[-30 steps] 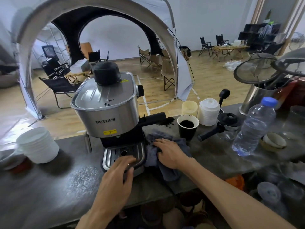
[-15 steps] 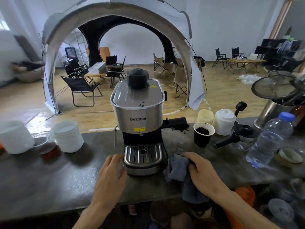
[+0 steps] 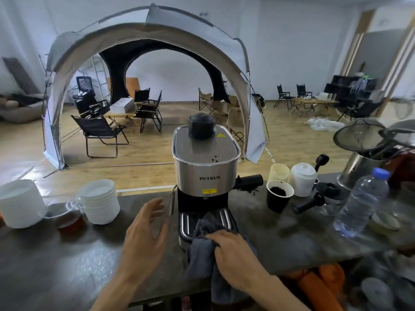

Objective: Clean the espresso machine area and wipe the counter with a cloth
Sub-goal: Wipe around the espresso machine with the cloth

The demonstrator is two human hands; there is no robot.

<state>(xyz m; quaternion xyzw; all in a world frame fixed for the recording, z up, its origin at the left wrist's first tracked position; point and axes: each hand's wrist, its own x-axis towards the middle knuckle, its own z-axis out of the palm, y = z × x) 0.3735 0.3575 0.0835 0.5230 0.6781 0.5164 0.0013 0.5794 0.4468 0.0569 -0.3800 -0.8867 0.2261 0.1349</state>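
Observation:
A steel espresso machine (image 3: 205,167) marked PETRUS stands mid-counter on the dark counter (image 3: 56,261). A grey cloth (image 3: 203,248) is draped over its drip tray (image 3: 186,221) and hangs down past the counter's front edge. My right hand (image 3: 233,257) grips the cloth at the tray's front. My left hand (image 3: 146,234) hovers open just left of the machine, fingers spread, touching nothing. Spilled coffee grounds (image 3: 248,189) lie on the counter under the black portafilter handle (image 3: 250,181), and a few specks sit on the machine's lid.
Right of the machine stand a black cup of grounds (image 3: 278,195), white lid stacks (image 3: 302,179), a loose portafilter (image 3: 311,204), a water bottle (image 3: 363,203) and a steel canister with strainers (image 3: 359,169). White cup stacks (image 3: 101,200) and a tea glass (image 3: 67,218) sit at left.
My right hand has carried the cloth from the counter right of the machine onto the drip tray. My left hand has lifted off the tray's front and moved left, open.

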